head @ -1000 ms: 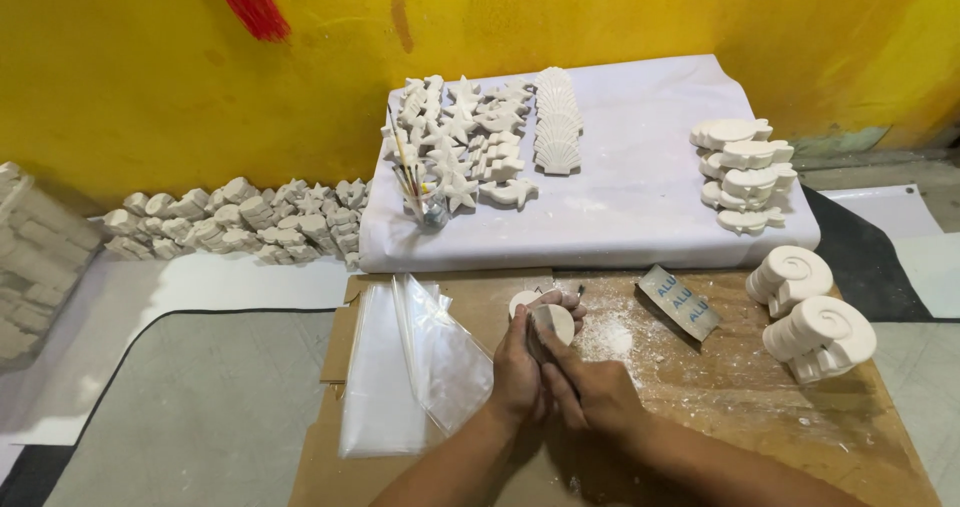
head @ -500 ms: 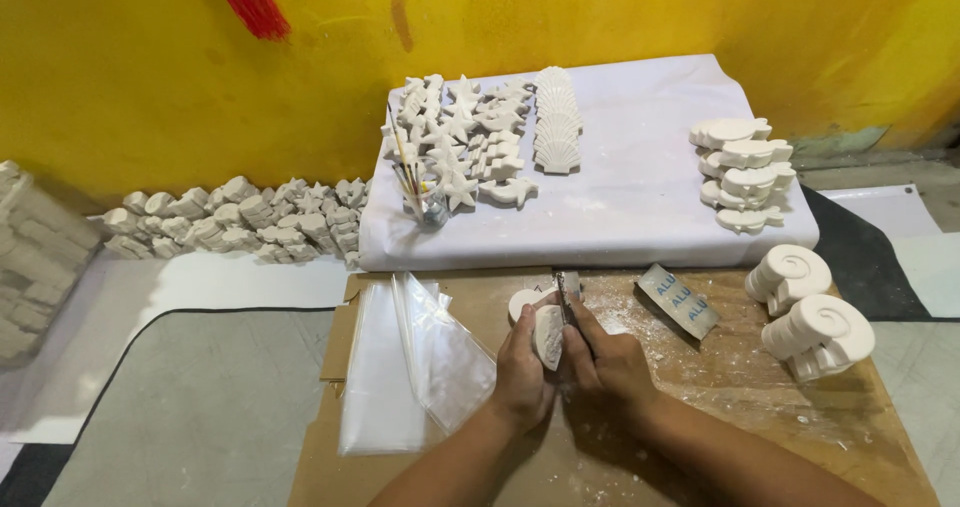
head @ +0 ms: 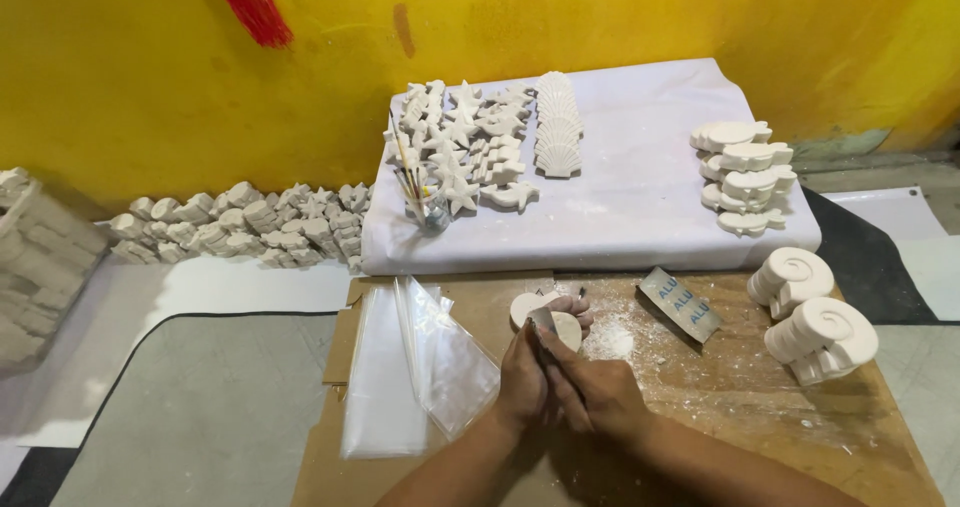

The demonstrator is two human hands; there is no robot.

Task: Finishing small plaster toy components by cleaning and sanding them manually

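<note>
While your left hand (head: 522, 377) grips the white plaster piece (head: 566, 329) over the dusty board (head: 740, 397), keep the right hand (head: 598, 392) pinching the small scraper (head: 541, 320) shallow along its edge

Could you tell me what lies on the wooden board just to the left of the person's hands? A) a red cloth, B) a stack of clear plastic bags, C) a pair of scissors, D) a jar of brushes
B: the clear plastic bags lie flat on the wooden board beside the left hand, while the right hand helps hold a small white plaster piece.
</note>
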